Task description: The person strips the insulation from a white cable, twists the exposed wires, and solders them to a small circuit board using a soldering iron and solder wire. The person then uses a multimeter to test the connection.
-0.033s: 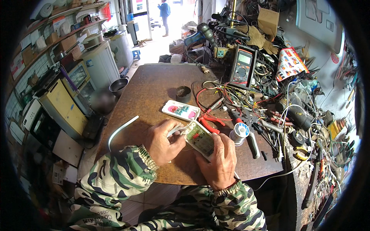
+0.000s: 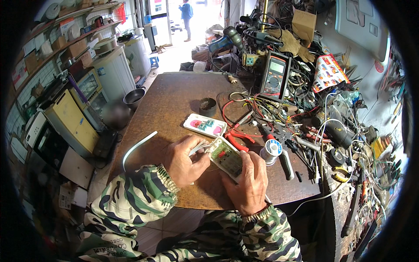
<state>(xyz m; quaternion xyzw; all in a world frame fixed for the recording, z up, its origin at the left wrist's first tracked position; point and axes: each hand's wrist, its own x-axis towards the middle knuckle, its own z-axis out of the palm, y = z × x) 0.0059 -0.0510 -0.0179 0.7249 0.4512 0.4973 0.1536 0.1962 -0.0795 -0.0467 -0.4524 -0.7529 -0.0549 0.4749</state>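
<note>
My right hand point(image 2: 248, 183) is closed around the near right end of an open white plastic case point(image 2: 216, 143), held tilted above the table. Inside it shows a green circuit board point(image 2: 228, 160) with a small red part. At the case's far left end, my left hand point(image 2: 185, 162) is closed with thumb and finger pinched on a white cable point(image 2: 199, 146). The fingertips hide where cable and case meet. Just beyond lies a matching white half-shell point(image 2: 214, 129) with pink and teal pieces in it.
Red-handled pliers point(image 2: 238, 140), a solder spool point(image 2: 273, 148) and a multimeter point(image 2: 276, 75) lie to the right, amid tangled wires and tools. A dark round tin point(image 2: 207, 106) stands beyond the half-shell. A loose white cable piece point(image 2: 136, 146) curves on the wooden table point(image 2: 170, 94) at left.
</note>
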